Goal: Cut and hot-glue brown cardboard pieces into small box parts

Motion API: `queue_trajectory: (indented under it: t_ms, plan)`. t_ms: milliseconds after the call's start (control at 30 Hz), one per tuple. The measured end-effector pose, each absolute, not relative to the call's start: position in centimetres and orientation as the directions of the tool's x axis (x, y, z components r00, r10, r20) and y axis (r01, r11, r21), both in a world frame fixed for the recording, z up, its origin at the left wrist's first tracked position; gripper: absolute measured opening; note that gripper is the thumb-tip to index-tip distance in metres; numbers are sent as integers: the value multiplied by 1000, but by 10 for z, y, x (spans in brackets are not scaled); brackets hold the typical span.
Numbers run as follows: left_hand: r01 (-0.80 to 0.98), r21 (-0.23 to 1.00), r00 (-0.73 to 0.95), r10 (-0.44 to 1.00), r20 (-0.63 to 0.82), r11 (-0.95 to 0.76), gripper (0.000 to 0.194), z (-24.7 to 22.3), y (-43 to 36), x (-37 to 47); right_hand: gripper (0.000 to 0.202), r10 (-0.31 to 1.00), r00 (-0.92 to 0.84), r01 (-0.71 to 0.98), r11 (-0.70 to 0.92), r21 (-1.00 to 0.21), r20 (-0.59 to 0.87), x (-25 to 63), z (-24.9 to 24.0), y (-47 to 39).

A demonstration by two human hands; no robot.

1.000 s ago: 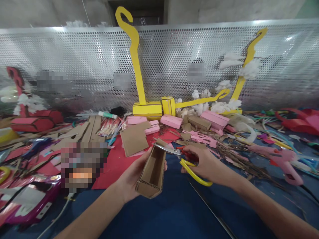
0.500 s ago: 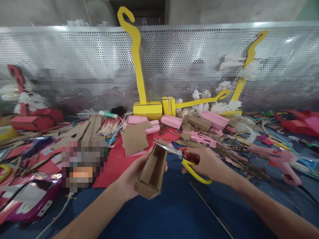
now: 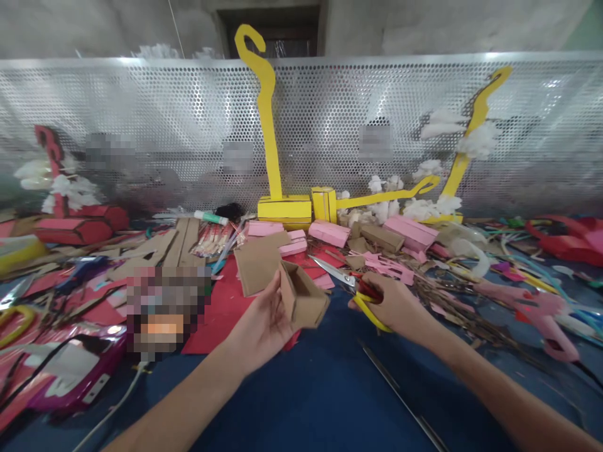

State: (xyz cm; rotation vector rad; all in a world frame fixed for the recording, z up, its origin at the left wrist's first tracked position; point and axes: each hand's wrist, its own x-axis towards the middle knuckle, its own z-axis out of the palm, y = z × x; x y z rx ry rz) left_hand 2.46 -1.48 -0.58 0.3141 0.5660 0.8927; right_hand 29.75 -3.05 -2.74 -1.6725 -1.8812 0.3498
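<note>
My left hand [image 3: 269,323] grips a small brown cardboard box [image 3: 311,316] by its left side; the box is tilted, with its open side toward me. In my right hand [image 3: 393,304] is a pair of scissors [image 3: 346,278] with yellow and red handles. The blades point left and away from me, a little apart from the box and to its right. Behind the box lie a flat cardboard piece [image 3: 257,260] and red paper [image 3: 214,320].
Yellow hook-topped cardboard pieces [image 3: 269,138] stand before a perforated metal panel [image 3: 188,113]. Pink boxes [image 3: 330,233] and scraps lie across the back. A pink glue gun [image 3: 541,311] is at right, a metal rod [image 3: 400,395] in front, a purple power strip [image 3: 80,376] at left.
My left hand has turned the box, so its near end now faces right. The scissors have moved slightly and are now clear of the box. The view has shifted a little.
</note>
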Motion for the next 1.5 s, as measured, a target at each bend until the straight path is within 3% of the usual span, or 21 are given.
queue_trajectory:
  t_ms: [133, 300, 467, 667, 900, 1500]
  plan:
    - [-700, 490, 401, 854, -332, 519, 24, -3, -12, 27, 31, 974, -30, 822, 153, -549, 226, 298, -22, -33]
    - [-696, 456, 475, 832, -287, 555, 24, 2, -15, 24, 30, 955, -100, 856, 226, -465, 279, 299, -24, -35]
    - [-556, 457, 620, 713, -327, 694, 26, -6, -13, 19, 23, 955, -158, 843, 264, -469, 253, 295, -12, -42]
    - [-425, 486, 693, 620, -368, 764, 32, -25, -5, 16, 31, 965, -195, 839, 256, -481, 172, 284, -2, -52]
    - [-274, 504, 763, 504, -404, 819, 44, -31, -9, 13, 36, 956, -237, 798, 294, -526, 175, 276, -8, -58]
    - [-337, 556, 793, 547, -267, 760, 31, -35, -7, 14, 38, 966, -194, 758, 260, -599, 173, 278, -17, -52]
